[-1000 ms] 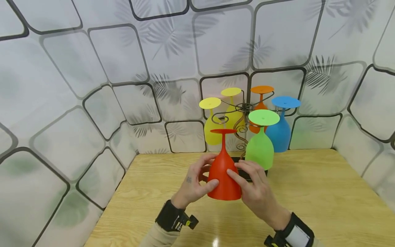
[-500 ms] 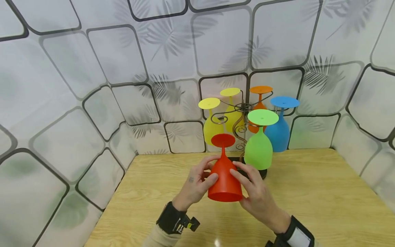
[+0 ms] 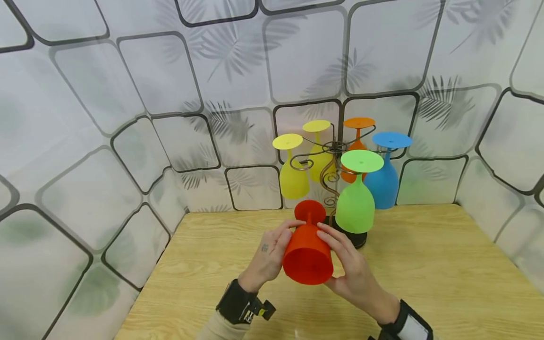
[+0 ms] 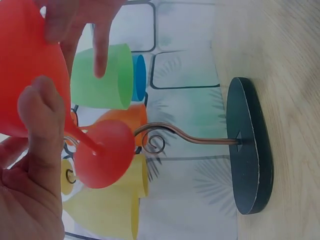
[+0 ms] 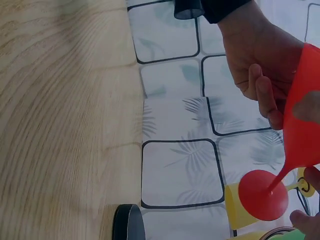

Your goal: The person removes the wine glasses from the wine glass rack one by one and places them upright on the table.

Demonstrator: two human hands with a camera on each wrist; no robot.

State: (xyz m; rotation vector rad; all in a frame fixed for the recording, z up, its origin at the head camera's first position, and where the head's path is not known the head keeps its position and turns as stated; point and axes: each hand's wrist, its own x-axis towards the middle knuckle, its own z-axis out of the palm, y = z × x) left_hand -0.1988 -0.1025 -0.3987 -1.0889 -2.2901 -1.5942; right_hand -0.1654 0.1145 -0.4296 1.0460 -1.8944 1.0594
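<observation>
A red plastic goblet [image 3: 308, 267] is held above the table between both hands, tilted so its mouth faces the head camera and its foot points toward the rack. My left hand [image 3: 268, 257] grips the left side of the bowl, thumb alongside it. On the other side, my right hand [image 3: 354, 274] holds the bowl with fingers spread along it and the thumb low near the rim. The left wrist view shows the red foot [image 4: 105, 152] in front of the curled metal stem [image 4: 190, 137] of the rack. Some fingertips are hidden behind the bowl.
Behind the hands stands a metal goblet rack [image 3: 335, 148] on a black base [image 3: 360, 239]. Upside down on it hang a green goblet [image 3: 356, 208], a blue one [image 3: 384, 184], an orange one [image 3: 359, 123] and two yellow goblets [image 3: 293, 182]. Patterned sheeting [image 3: 238, 61] encloses the wooden table [image 3: 446, 274].
The red goblet has tipped from nearly upright on its mouth until its opening faces the head camera, its foot dropping lower. Both hands have kept hold of it. The rack's goblets have not moved.
</observation>
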